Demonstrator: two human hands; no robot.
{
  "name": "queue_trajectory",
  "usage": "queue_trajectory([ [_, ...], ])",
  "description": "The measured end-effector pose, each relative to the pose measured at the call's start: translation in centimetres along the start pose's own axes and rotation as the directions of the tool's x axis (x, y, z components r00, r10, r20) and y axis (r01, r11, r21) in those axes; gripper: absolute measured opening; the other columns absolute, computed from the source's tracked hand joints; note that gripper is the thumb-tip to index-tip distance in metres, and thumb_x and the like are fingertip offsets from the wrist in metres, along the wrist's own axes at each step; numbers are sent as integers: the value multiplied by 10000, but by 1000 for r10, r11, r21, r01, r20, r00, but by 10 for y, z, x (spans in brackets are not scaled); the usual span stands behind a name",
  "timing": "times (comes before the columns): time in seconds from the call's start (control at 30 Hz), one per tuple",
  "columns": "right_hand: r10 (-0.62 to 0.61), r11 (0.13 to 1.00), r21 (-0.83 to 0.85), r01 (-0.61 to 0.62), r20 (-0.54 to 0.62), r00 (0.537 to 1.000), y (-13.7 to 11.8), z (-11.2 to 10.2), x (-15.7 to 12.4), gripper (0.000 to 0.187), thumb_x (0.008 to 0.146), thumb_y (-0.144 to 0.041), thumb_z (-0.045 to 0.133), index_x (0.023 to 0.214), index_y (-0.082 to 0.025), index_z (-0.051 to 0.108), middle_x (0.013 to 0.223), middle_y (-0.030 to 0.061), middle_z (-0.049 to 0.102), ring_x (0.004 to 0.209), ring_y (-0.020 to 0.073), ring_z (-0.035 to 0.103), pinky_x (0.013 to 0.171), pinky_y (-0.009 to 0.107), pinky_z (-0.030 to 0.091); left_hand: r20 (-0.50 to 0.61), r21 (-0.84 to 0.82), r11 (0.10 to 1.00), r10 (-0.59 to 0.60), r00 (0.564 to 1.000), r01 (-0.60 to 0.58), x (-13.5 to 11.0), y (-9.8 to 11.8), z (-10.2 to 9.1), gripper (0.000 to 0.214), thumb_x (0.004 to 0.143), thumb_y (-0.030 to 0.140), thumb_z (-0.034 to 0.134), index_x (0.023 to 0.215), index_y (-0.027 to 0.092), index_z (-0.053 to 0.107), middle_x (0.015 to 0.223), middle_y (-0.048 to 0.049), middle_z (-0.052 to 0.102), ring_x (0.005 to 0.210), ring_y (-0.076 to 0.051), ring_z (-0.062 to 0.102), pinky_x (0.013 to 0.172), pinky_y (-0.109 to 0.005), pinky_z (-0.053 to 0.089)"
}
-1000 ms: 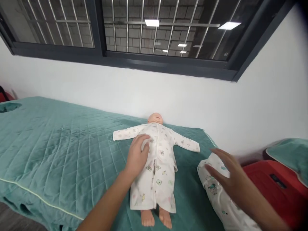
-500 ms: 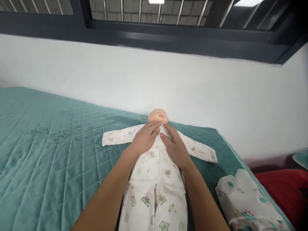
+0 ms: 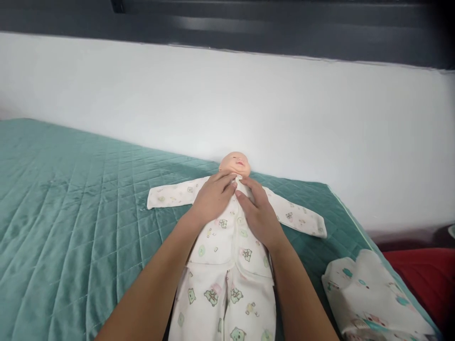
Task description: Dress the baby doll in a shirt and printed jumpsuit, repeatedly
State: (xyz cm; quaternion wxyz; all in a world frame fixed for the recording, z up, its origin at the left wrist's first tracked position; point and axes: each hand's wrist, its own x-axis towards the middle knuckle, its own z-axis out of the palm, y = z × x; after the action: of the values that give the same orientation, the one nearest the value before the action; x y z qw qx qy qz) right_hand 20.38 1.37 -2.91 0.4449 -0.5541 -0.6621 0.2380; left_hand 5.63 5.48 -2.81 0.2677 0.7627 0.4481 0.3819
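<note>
A baby doll (image 3: pixel 235 163) lies on its back in a white long-sleeved baby jacket (image 3: pixel 216 241) and matching trousers (image 3: pixel 249 296), both printed with green bears. My left hand (image 3: pixel 214 196) lies on the left of the jacket's chest, fingers stretched toward the collar. On the other side, my right hand (image 3: pixel 259 208) rests with its thumb and fingers apart on the cloth. The fingertips of both hands nearly meet at the front opening below the doll's chin. Both jacket sleeves are spread out sideways. The forearms cover parts of the jacket's sides.
A green quilted cover (image 3: pixel 95 227) lies under the doll, reaching to the white wall (image 3: pixel 159 99) behind its head. Folded white printed cloth (image 3: pixel 373 289) sits at the lower right. Beyond the cover's right edge is a red object (image 3: pixel 423 274).
The view has tilted down a little, so the window bars are out of sight. Both hands stay at the collar with hardly any shift.
</note>
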Motion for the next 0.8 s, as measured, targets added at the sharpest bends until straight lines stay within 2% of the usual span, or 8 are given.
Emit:
queue_trajectory([
  [0.37,-33,998,-54,35,29,999,3,-1,2,338,928,-433,491,1221,-270,539,1441,54,476,1359,228,400,1152,455,308,19,12,999,47,999,-47,1,0,-1,395,984,318,366,1299,254,596,1429,-15,521,1332,-200,451,1143,-358,340],
  [0.57,-48,989,-134,60,93,994,2,-3,1,399,957,-445,445,1312,-279,518,1503,52,404,1411,232,327,1181,472,254,44,35,998,56,997,-58,2,-2,-1,399,979,292,361,1306,287,591,1449,-1,496,1341,-200,440,1147,-374,331],
  [0.67,-53,991,-121,61,75,996,2,-2,0,389,950,-435,465,1303,-283,524,1494,49,415,1405,231,333,1181,475,249,45,39,997,62,997,-64,1,-1,-2,396,981,293,360,1294,292,602,1444,4,501,1346,-197,436,1145,-374,332],
  [0.8,-43,999,-8,43,-14,999,3,3,0,323,911,-419,545,1201,-279,567,1430,43,481,1350,223,406,1150,455,298,56,38,996,73,996,-75,-1,2,-5,391,989,310,352,1276,309,618,1443,17,502,1353,-190,432,1132,-351,349],
])
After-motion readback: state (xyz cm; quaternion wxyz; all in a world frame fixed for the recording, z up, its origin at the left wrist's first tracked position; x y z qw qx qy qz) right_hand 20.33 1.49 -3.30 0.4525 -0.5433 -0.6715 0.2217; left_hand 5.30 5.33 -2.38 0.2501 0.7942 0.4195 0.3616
